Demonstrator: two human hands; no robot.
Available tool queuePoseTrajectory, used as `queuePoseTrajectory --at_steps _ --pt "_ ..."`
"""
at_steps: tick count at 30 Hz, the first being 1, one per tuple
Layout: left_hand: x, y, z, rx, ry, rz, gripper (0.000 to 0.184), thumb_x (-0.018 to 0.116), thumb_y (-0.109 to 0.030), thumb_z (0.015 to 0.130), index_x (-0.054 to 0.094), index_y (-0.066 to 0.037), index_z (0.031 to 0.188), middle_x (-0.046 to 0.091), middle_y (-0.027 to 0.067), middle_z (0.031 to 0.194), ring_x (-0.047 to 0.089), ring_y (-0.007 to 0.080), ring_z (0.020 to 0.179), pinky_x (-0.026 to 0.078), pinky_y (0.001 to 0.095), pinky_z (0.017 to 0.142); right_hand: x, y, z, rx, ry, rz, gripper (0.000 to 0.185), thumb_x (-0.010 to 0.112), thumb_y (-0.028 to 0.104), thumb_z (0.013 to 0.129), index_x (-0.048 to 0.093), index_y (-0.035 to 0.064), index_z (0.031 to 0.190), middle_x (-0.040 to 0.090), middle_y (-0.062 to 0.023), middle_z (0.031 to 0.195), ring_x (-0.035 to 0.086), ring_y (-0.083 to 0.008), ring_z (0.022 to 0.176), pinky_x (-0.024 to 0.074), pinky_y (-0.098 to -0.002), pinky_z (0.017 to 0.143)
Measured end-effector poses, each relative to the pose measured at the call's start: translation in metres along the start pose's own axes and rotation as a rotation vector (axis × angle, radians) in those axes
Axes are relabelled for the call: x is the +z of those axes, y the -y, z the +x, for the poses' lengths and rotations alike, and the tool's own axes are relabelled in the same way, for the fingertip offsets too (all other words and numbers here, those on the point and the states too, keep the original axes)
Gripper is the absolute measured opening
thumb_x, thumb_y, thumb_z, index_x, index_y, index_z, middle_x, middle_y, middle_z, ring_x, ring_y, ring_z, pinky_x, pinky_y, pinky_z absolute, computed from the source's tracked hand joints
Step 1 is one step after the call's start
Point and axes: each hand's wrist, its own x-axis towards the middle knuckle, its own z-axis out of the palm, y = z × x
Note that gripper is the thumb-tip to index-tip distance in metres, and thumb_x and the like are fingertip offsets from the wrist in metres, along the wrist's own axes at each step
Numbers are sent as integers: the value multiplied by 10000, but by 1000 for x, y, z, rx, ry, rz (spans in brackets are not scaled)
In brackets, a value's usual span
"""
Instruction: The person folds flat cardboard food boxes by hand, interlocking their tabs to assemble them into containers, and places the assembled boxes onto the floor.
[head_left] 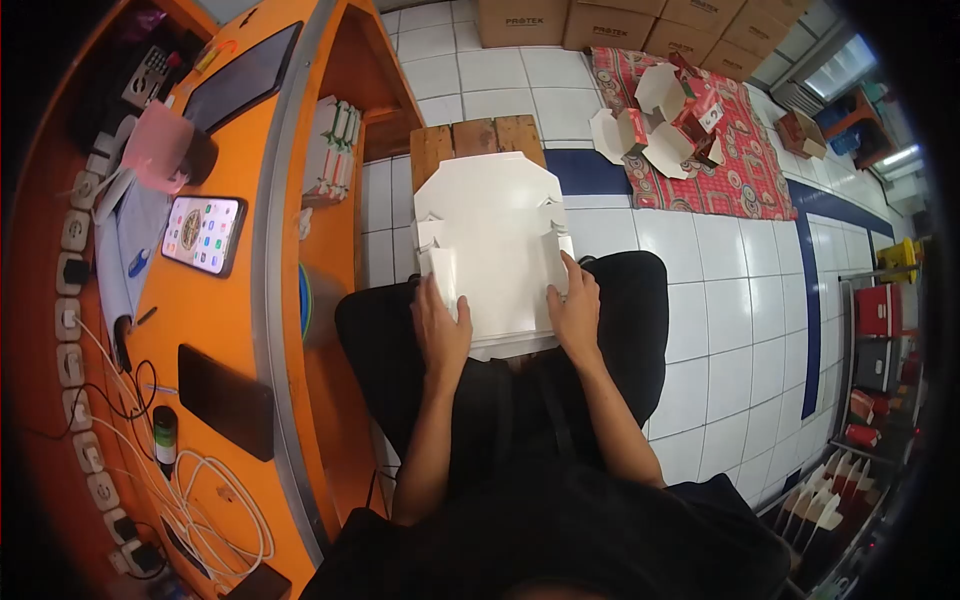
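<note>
A white, partly folded cardboard box point(495, 240) lies across my lap and over the end of a small wooden stool point(475, 138). Its side flaps stand up, and its far end is a flat panel with cut corners. My left hand point(443, 325) grips the left side flap near the front corner, thumb inside. On the opposite side, my right hand point(576, 312) holds the right flap in the same way. The fingertips behind the flaps are partly hidden.
To the left, an orange counter point(265, 300) carries a lit phone point(203, 235), a dark tablet point(243, 77) and cables. Folded cartons point(332, 150) sit on its shelf. Several red and white boxes point(665, 120) lie on a red patterned cloth point(755, 150); brown cartons point(525, 22) stand behind.
</note>
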Motion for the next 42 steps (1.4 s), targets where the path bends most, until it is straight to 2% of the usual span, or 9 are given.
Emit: queuePoseTrajectory --at_steps 3,7,11,22,25,33,35,37,42 --pt "-9 -12 0 72 86 -81 634 658 -58 930 450 -19 1527 594 205 1412 565 404 1314 393 532 1173 -8 10 2 122 245 242 639 671 115 917 490 130 1530 538 -234 1427 595 -429 1181 499 -532 990" --pt "-11 -6 3 60 211 -133 693 580 101 875 518 -117 1530 601 171 1393 632 376 1218 454 517 1075 10 1 -6 -148 184 26 662 692 120 859 540 166 1501 577 -156 1419 619 -362 1070 533 -501 876" --pt "-5 -10 -3 197 243 171 674 592 70 861 578 -150 1498 593 122 1378 592 342 1154 466 489 989 23 1 -10 -332 131 -332 691 724 216 822 562 192 1493 560 -100 1499 613 -312 1053 535 -450 830" --pt "1 -20 8 293 98 294 460 661 -127 903 645 -30 1352 623 111 1262 572 308 1140 424 490 983 18 9 -8 -285 182 -397 697 739 330 842 563 85 1471 530 -100 1555 607 -332 1069 547 -459 840" --pt "9 -46 17 290 -97 77 380 668 -194 938 672 -30 1281 660 122 1172 615 329 1064 458 471 950 7 9 -7 -227 198 -242 672 731 299 847 566 110 1470 541 -146 1520 610 -375 1109 569 -466 890" --pt "100 -39 48 -220 445 -705 339 693 -268 967 711 37 821 668 121 670 631 208 609 521 380 611 -13 -9 -13 -66 28 299 690 683 90 831 512 79 1500 504 -252 1449 577 -415 1209 537 -466 991" --pt "71 -56 51 -310 498 -842 277 697 -225 983 718 29 876 695 80 746 628 128 679 514 321 631 -6 -25 -18 -92 -108 229 660 655 45 866 477 17 1501 578 -245 1349 618 -353 1188 536 -431 988" --pt "66 -62 53 -411 500 -1063 215 670 -167 1009 720 31 941 715 54 846 647 121 728 514 288 647 -4 -33 -24 291 38 678 507 674 81 909 561 16 1398 685 -226 1127 710 -333 1023 578 -403 873" --pt "50 -75 51 -380 548 -1152 175 645 -100 1020 712 55 1064 735 81 963 685 135 833 569 287 729 -16 2 -23 44 -70 495 272 712 122 988 741 35 1244 726 -120 1043 722 -204 855 579 -323 710"
